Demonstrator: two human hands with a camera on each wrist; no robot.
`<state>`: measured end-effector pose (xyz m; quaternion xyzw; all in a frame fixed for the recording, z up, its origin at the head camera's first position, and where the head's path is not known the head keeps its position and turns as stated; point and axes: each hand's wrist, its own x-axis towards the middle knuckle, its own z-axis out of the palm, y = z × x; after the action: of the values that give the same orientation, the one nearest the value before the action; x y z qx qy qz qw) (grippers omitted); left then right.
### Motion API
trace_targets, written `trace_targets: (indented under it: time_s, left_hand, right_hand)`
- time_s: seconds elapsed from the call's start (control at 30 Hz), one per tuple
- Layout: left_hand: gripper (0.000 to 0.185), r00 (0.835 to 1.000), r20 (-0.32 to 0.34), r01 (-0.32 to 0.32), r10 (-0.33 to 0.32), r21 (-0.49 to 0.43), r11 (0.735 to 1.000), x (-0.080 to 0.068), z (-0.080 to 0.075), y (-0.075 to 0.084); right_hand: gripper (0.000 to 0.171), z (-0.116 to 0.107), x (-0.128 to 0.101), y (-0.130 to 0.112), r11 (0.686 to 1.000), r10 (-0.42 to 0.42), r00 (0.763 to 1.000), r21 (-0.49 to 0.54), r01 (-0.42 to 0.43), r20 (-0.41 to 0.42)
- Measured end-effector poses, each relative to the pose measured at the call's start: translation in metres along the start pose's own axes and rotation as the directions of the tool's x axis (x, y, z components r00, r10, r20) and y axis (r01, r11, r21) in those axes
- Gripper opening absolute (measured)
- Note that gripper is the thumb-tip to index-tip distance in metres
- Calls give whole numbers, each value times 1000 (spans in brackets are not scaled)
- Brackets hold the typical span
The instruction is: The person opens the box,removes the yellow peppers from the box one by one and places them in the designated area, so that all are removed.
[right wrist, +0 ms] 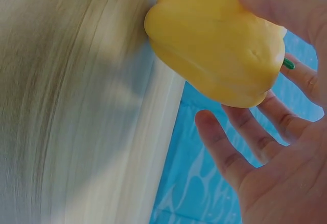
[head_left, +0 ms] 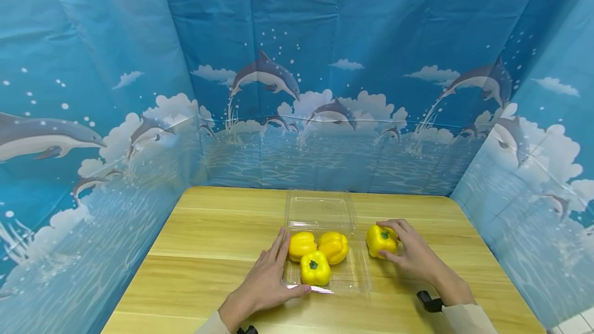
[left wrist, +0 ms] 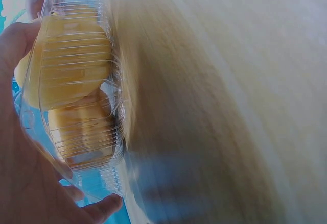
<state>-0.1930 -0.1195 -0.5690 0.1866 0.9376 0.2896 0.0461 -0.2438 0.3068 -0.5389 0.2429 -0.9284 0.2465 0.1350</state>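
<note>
Three yellow bell peppers (head_left: 315, 268) sit in a clear plastic clamshell container (head_left: 345, 282), whose lid (head_left: 320, 213) lies folded back. My left hand (head_left: 268, 277) rests against the container's near left corner, fingers stretched along its left side and thumb along the front edge. The left wrist view shows the ribbed container wall (left wrist: 76, 66) beside that hand. To the right of the container, my right hand (head_left: 410, 251) holds another yellow bell pepper (head_left: 382, 241) between thumb and fingers, its green stem showing. In the right wrist view the thumb lies on this pepper (right wrist: 214, 40); some fingertips are hidden behind it.
The wooden table (head_left: 209, 241) spreads out on both sides of the container. Blue dolphin-print curtains (head_left: 297, 159) hang behind the table and along its left and right sides. A black piece (head_left: 430, 301) shows by the right wrist.
</note>
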Motion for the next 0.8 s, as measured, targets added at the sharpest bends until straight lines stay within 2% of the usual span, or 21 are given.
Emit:
trace_targets:
  time_s: [0.33, 0.8]
  left_hand:
    - [138, 1000, 3, 3, -3, 5, 1000, -1, -2, 2]
    - [138, 1000, 0, -3, 3, 10, 1000, -1, 1, 0]
  right_hand:
    - [71, -1, -1, 0, 1000, 23, 1000, 5, -23, 15]
    - [74, 0, -1, -1, 1000, -2, 1000, 12, 1, 24]
